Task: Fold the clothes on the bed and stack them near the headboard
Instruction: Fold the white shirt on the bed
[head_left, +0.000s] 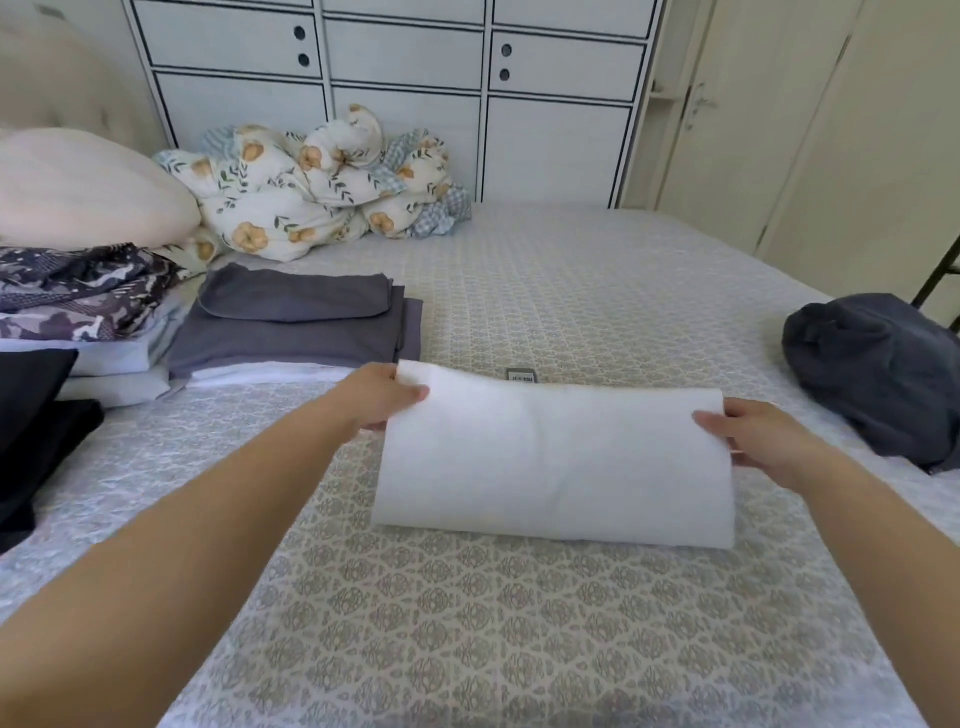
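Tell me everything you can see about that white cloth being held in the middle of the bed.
The white cloth looks soft, thick and plain. It is folded into a wide rectangle, its rounded fold raised at the far side, its near edge resting on the patterned bedspread. The left hand and right hand each grip one end.

1 view only, head-worn, wide-angle. Looks forward and down across the bed (519, 623) from its near edge, at roughly standing height. Both forearms enter from the bottom corners and converge mid-frame, so the left hand (382, 397) and right hand (753, 441) sit close to centre and near the lens. Bedspread fills the lower 2 thirds. Far side of the bed meets a white cabinet wall (405, 78), which the camera faces almost square-on. Headboard (67, 88) lies at the left edge, a door (753, 104) at upper right. Straight lines bow toward the frame edges. No 2nd view to share any overlap.
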